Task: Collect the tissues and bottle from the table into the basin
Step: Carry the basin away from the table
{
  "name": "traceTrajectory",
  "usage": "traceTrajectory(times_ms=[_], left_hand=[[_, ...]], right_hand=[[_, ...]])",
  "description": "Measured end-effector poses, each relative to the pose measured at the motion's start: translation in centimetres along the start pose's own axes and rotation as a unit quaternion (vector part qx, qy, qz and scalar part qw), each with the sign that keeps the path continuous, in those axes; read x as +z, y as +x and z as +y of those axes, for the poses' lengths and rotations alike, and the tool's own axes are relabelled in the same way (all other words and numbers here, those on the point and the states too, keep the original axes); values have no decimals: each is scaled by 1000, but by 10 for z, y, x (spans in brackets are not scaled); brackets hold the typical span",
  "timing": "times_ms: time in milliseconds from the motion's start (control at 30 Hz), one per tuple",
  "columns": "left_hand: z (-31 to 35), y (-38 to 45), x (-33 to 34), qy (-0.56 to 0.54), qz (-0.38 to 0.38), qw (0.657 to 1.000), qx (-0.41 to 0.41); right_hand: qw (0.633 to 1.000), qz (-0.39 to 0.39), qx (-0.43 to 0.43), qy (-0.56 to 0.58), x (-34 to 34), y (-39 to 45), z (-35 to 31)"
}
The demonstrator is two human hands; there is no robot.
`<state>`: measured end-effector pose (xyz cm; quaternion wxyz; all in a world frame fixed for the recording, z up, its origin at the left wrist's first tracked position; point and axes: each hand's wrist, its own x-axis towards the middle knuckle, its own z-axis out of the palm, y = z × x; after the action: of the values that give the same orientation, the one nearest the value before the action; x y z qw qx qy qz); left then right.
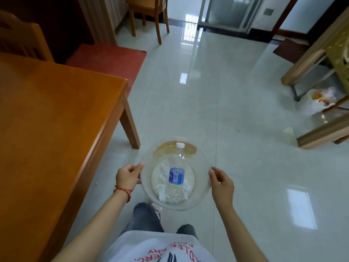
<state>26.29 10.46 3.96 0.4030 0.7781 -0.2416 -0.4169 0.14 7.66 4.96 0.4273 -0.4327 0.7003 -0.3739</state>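
Note:
I hold a clear plastic basin point(202, 197) in the air over the tiled floor, in front of my body. My left hand point(127, 176) grips its left rim and my right hand point(222, 183) grips its right rim. Inside lies a clear plastic bottle point(176, 174) with a blue label and a white cap, cap pointing away from me. Crumpled white tissues point(163, 172) lie under and beside the bottle on the basin's bottom.
An orange wooden table point(56, 114) stands to my left, its corner leg near the basin. Ahead are a red mat point(105, 57) and a wooden chair point(149, 12). At right stands wooden furniture point(321, 59) with a plastic bag point(319, 101) beneath it.

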Motion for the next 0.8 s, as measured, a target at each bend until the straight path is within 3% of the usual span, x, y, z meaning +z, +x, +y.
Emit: traceTrajectory(times_ms=[267, 467, 800], left_hand=[[42, 87, 16, 37, 21, 999, -10], [46, 129, 40, 23, 61, 996, -66], [-5, 215, 73, 6, 104, 984, -143]], right_hand=[[999, -30, -2, -16, 49, 90, -36], [995, -88, 12, -35, 78, 160, -41], [981, -161, 29, -104, 152, 253, 8]])
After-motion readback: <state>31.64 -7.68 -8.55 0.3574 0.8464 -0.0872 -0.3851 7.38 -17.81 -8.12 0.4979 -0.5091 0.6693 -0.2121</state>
